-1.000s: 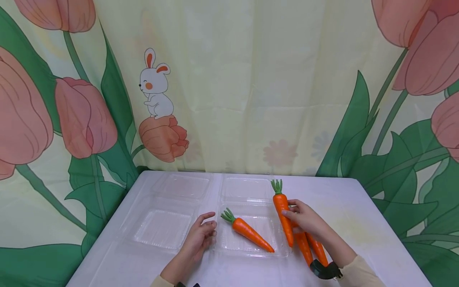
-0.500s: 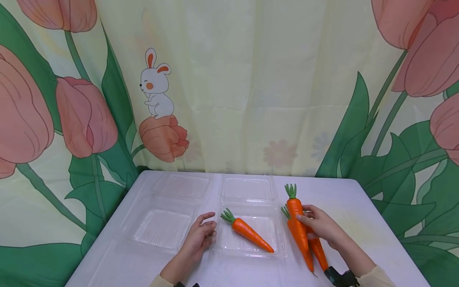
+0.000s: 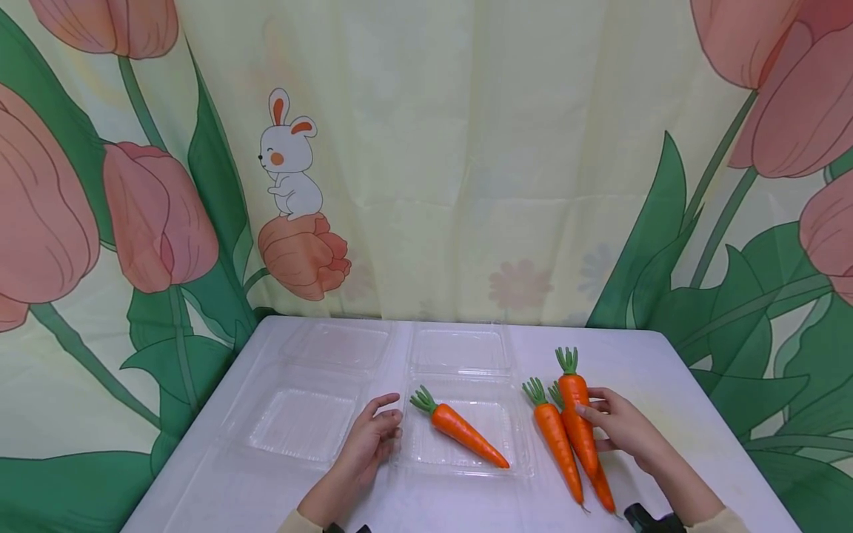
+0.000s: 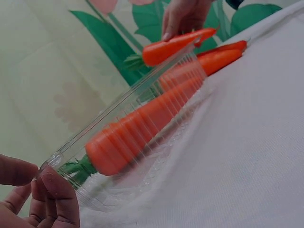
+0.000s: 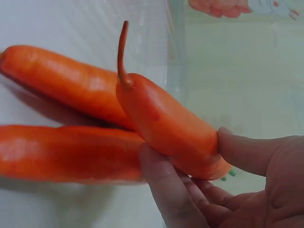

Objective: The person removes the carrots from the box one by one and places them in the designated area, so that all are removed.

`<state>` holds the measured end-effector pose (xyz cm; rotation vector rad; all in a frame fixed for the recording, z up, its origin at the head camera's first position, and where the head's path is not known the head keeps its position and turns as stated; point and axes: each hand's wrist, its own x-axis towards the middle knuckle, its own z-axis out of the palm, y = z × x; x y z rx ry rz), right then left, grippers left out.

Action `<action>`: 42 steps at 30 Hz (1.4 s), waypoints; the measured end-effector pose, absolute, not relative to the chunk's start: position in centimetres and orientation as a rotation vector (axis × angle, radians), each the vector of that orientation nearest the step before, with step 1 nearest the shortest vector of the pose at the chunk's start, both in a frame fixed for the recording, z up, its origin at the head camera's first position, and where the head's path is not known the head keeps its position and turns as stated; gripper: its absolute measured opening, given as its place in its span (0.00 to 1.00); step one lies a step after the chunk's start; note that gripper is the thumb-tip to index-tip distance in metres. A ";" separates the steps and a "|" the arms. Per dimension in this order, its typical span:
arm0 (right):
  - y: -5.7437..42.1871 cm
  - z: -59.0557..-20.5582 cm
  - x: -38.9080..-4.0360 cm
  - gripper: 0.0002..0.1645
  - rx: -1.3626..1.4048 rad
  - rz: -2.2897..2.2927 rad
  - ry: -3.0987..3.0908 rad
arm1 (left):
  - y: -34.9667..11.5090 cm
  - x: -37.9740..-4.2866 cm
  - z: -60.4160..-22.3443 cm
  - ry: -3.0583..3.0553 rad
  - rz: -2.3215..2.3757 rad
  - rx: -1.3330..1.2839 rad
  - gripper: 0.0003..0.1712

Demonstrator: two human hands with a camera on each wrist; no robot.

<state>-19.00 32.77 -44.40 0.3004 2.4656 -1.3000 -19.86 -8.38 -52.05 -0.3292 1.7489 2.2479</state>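
My right hand pinches an orange carrot with a green stub top, its thumb on the near side. In the right wrist view the thin root tip of this held carrot points up and away from the palm. It is raised over two more carrots, a left one and a partly covered one. My left hand is at the left side of a clear plastic clamshell container, pinching its rim between thumb and finger in the left wrist view. One carrot lies slantwise inside it.
A second clear container stands open to the left, its lid folded back. The right container's lid also lies back. A white cloth covers the table; a tulip-and-rabbit curtain hangs behind it.
My right hand has carried its carrot rightward, from the container's right edge to over the two lying carrots, uncovering the left one. The left hand and the carrot in the container have stayed put.
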 end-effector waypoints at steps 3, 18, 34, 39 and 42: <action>33.4 -44.6 -19.0 0.44 0.308 -1.279 2.479 | -8.4 -19.9 -52.0 1.752 2.244 -0.331 0.29; 36.2 -46.2 -18.6 0.44 0.360 -1.206 2.479 | -8.4 -19.7 -51.9 1.741 2.244 -0.328 0.29; 37.5 -47.1 -18.1 0.43 0.384 -1.165 2.458 | -8.4 -19.6 -52.1 1.743 2.246 -0.306 0.29; 37.6 -47.3 -18.0 0.43 0.382 -1.151 2.449 | -8.4 -19.7 -52.1 1.740 2.245 -0.322 0.29; 37.6 -47.3 -18.1 0.43 0.374 -1.152 2.453 | -8.4 -19.9 -52.0 1.740 2.245 -0.330 0.30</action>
